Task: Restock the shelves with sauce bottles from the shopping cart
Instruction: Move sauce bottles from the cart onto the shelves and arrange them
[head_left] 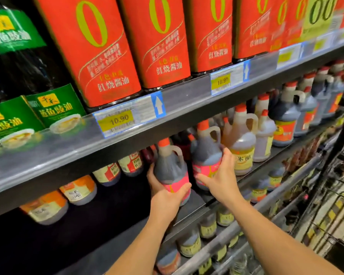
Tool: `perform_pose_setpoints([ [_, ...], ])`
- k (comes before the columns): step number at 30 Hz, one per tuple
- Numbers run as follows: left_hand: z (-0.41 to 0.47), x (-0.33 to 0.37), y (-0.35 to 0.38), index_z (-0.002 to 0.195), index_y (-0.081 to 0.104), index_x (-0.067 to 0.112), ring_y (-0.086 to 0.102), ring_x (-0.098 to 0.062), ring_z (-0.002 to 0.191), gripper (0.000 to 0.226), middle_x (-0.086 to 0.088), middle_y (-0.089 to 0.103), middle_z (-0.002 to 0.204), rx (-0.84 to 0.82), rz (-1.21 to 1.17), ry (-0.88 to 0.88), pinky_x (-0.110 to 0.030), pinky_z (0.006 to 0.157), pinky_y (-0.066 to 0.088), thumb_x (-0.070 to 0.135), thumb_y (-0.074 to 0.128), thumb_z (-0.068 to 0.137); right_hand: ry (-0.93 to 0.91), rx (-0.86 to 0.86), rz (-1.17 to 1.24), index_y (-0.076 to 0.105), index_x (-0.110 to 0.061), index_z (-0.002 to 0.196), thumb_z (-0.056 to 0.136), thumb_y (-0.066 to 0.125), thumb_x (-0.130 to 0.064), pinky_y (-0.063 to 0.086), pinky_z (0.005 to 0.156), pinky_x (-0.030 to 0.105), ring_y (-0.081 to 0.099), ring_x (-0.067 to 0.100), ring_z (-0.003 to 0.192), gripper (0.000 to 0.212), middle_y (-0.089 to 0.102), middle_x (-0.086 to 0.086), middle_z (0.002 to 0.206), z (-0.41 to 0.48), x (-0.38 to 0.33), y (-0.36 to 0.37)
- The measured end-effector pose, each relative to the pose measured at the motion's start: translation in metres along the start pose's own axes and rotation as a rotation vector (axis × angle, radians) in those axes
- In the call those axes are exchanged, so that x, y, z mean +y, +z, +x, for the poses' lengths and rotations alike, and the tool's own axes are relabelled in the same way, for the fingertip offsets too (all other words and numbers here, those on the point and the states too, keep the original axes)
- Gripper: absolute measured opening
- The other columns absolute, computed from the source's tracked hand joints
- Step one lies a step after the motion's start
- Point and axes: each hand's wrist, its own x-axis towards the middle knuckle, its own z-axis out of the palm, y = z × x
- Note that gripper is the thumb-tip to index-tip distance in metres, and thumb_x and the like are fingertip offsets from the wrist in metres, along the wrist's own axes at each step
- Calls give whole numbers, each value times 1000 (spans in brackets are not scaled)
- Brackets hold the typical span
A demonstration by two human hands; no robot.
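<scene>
1. Forearms fill my lower view, both reaching up and forward to the middle shelf (196, 198); the left hand (163, 197) sits nearer me and lower, the right hand (220, 179) further in and to its right.
2. Left fingers (184, 188) are grasping the left jug (170, 169); the thumb wraps across the pink label in front, and the other fingertips show round its far left side; this dark sauce jug is about upright at the shelf's front edge, orange cap up, handle turned right.
3. Right fingers (225, 153) are cupped round the right jug (206, 155), thumb along its pink label, fingertips over its right shoulder; I read that as a hold, not a mere touch; this jug stands deeper in, just beside a pale jug (242, 143) on its right.
4. What the move turns on: both jugs have their long axis vertical, side by side with a narrow gap, the left one forward of the right; dark space lies behind and left of the left jug.
5. My judgement: this is the placing step, close to done for this pair; next I would push the left jug straight back into line, minding its cap under the upper shelf rail (107, 155); clearance looks slim.
6. Wire at the far right looks to be the shopping cart (330, 211); what it holds I cannot tell.
</scene>
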Motion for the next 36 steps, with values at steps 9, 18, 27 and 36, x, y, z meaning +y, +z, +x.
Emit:
perform_pose_setpoints([
  [9, 19, -8, 24, 145, 21, 26, 46, -20, 128, 114, -4, 37, 146, 18, -1, -62, -39, 108, 40, 3, 90, 58, 38, 21, -315, 16, -18, 146, 67, 82, -46, 48, 84, 44, 30, 27, 128, 107, 31, 5, 132, 5, 2, 7],
  [18, 27, -10, 25, 143, 20, 39, 41, -11, 126, 116, 2, 27, 144, -22, 29, 9, -35, 105, 40, 15, 92, 55, 29, 32, -445, 10, -11, 151, 66, 85, -41, 47, 84, 42, 36, 29, 122, 117, 34, 9, 125, 10, -6, 12],
  [27, 13, 6, 3, 151, 5, 26, 29, -27, 139, 129, -11, 22, 153, -155, 236, -109, -38, 109, 33, 36, 92, 56, 58, 14, -552, 16, -5, 149, 74, 80, -39, 49, 89, 42, 45, 30, 127, 104, 38, 11, 139, -4, -29, -9],
  [36, -67, 28, -11, 139, 25, 22, 39, -26, 125, 91, -2, 34, 129, -287, 247, 44, -46, 100, 42, 48, 80, 71, 151, 115, -648, 37, -24, 138, 83, 65, -54, 54, 76, 35, 57, 15, 109, 68, 49, -5, 128, -82, -27, -77],
])
